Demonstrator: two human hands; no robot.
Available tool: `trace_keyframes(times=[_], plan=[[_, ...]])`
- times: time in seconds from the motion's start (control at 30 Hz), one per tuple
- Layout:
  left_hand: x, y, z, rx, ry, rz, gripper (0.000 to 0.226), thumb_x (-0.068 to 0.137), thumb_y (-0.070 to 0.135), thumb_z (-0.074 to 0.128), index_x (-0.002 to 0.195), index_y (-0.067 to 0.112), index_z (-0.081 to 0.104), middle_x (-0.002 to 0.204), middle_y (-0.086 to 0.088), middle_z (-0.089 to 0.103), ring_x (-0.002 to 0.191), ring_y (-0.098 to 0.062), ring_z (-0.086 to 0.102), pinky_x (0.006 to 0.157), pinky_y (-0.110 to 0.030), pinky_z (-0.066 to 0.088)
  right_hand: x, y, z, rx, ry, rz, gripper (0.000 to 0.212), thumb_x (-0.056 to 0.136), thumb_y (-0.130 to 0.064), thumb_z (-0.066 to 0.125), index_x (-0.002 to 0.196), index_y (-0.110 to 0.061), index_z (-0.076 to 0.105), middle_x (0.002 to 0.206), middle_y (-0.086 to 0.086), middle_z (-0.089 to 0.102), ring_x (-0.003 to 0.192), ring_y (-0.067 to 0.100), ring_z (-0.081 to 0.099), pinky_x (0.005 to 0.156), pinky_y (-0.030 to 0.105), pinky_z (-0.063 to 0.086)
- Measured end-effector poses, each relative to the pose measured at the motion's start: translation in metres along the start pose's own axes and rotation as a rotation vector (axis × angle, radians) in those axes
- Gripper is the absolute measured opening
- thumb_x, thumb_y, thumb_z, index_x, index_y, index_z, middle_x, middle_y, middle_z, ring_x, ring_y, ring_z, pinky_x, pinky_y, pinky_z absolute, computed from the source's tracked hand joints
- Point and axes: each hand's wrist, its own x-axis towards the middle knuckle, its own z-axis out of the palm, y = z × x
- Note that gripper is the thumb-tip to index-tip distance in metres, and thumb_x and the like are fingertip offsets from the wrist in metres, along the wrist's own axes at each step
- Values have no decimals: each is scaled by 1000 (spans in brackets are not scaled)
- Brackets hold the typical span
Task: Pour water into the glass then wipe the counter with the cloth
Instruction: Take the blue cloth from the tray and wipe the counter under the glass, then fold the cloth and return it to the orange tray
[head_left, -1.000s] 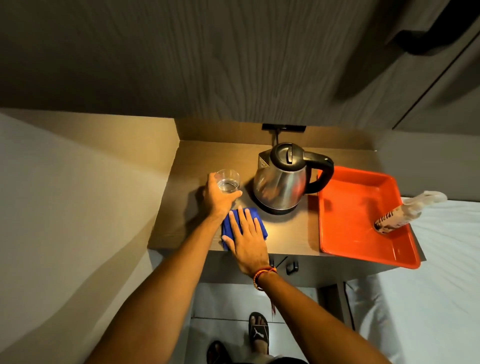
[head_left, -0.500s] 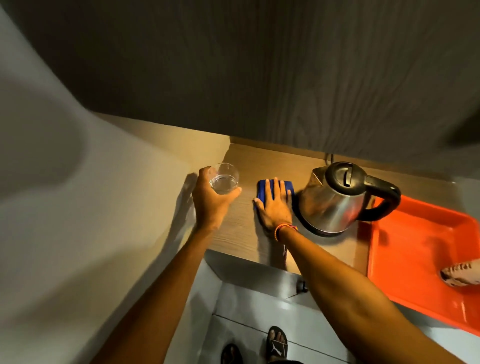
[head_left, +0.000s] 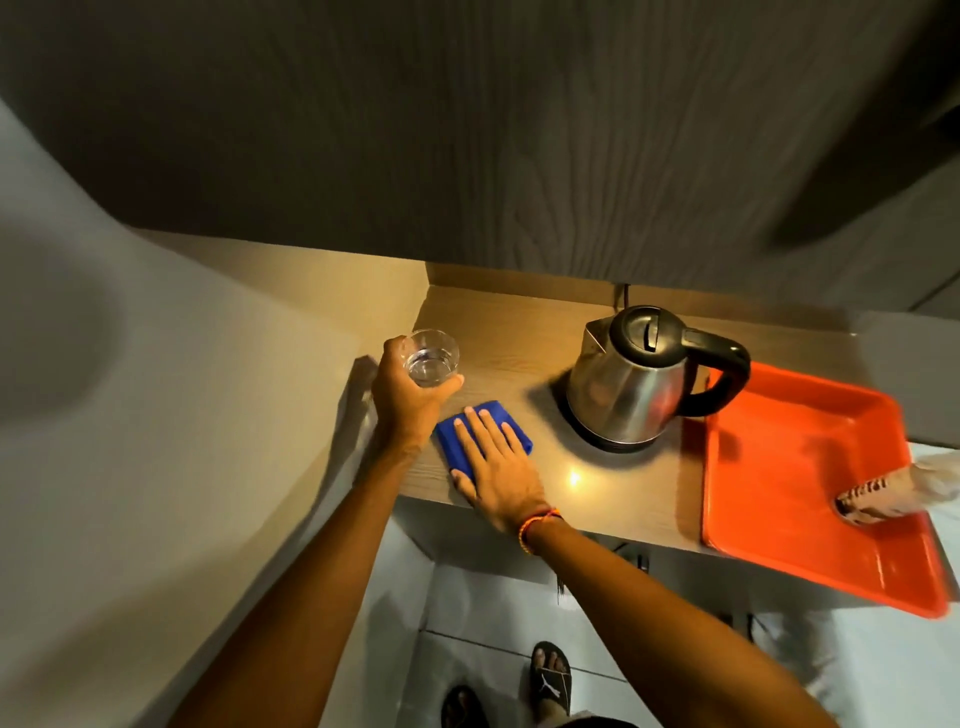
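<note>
My left hand (head_left: 410, 400) grips a clear glass (head_left: 431, 358) with some water in it, held at the left end of the wooden counter (head_left: 613, 488); whether the glass touches the counter I cannot tell. My right hand (head_left: 493, 462) lies flat, fingers spread, pressing a folded blue cloth (head_left: 452, 441) onto the counter near its front edge, just right of the glass. A steel kettle (head_left: 628, 395) with a black lid and handle stands on its base to the right of the cloth.
An orange tray (head_left: 789, 467) sits at the counter's right end, overhanging the front edge, with a wrapped bottle-like item (head_left: 872, 493) lying in it. A grey wall bounds the left side and a dark wood cabinet hangs overhead. My sandalled feet show below.
My right hand has slid the blue cloth from the back of the counter toward the front edge. The left hand keeps hold of the glass in about the same place.
</note>
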Motion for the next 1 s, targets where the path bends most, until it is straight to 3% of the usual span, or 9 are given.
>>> trace_keyframes(times=[0.13, 0.27, 0.33, 0.43, 0.5, 0.57, 0.73, 0.83, 1.0], plan=[[-16, -4, 21, -65, -97, -49, 81, 60, 17, 97, 129, 7, 58, 126, -14, 68, 110, -23, 66, 86, -30, 60, -37, 34, -3, -15, 62, 154, 74, 97, -63, 22, 159, -23, 11, 168, 1, 8, 156, 22, 8, 126, 43, 7], [-34, -5, 43, -106, -192, -144, 80, 60, 11, 97, 129, 7, 56, 123, -11, 67, 106, -14, 59, 77, -9, 47, -74, 40, -3, -15, 77, 273, 79, 96, -67, 17, 159, -22, 6, 168, 0, 2, 156, 21, 2, 127, 42, 5], [-41, -6, 51, -90, -214, -160, 80, 59, 13, 97, 128, 8, 57, 115, -1, 65, 104, -14, 60, 77, -13, 47, -81, 37, -7, 77, 78, 319, 80, 95, -70, 18, 159, -24, 8, 167, -2, 3, 156, 19, 3, 127, 41, 6], [-45, -3, 59, -91, -236, -177, 82, 58, 15, 97, 130, 10, 57, 115, 1, 64, 108, -17, 61, 83, -22, 50, -82, 40, -25, 289, 226, 383, 65, 98, -59, 29, 148, -19, 41, 158, 0, 36, 146, 20, 34, 120, 37, 28], [-44, -1, 62, -83, -258, -189, 84, 60, 16, 97, 133, 12, 55, 125, -7, 67, 113, -19, 61, 84, -22, 50, -80, 48, -37, 373, 398, 538, 47, 99, -46, 36, 121, -14, 62, 132, 7, 59, 123, 27, 54, 103, 36, 41], [-44, 2, 61, -86, -276, -206, 87, 61, 15, 96, 136, 13, 53, 130, -9, 65, 111, -14, 58, 79, -14, 46, -77, 59, -45, 455, 473, 763, 36, 98, -36, 41, 103, -10, 65, 111, 12, 63, 106, 32, 57, 91, 41, 45], [-54, 1, 57, -40, -250, -293, 102, 59, 24, 98, 144, 7, 45, 139, -10, 59, 121, -20, 59, 81, -15, 50, -73, 76, -53, 752, 335, 939, 26, 88, -16, 55, 65, -8, 64, 78, 17, 63, 80, 30, 60, 68, 36, 44], [-85, -4, 59, 189, -196, -406, 86, 67, 43, 90, 135, 4, 54, 138, -15, 58, 127, -33, 57, 98, -43, 54, -71, 77, -59, 748, 274, 939, 24, 83, -12, 59, 70, 4, 71, 82, 23, 71, 84, 37, 67, 72, 41, 50], [-142, 8, 80, 469, -340, -162, 56, 95, 49, 57, 122, 1, 65, 131, -17, 59, 126, -33, 52, 108, -43, 42, -68, 71, -73, 769, 199, 940, 31, 82, -7, 55, 52, -7, 53, 74, 24, 64, 77, 36, 61, 71, 41, 49]])
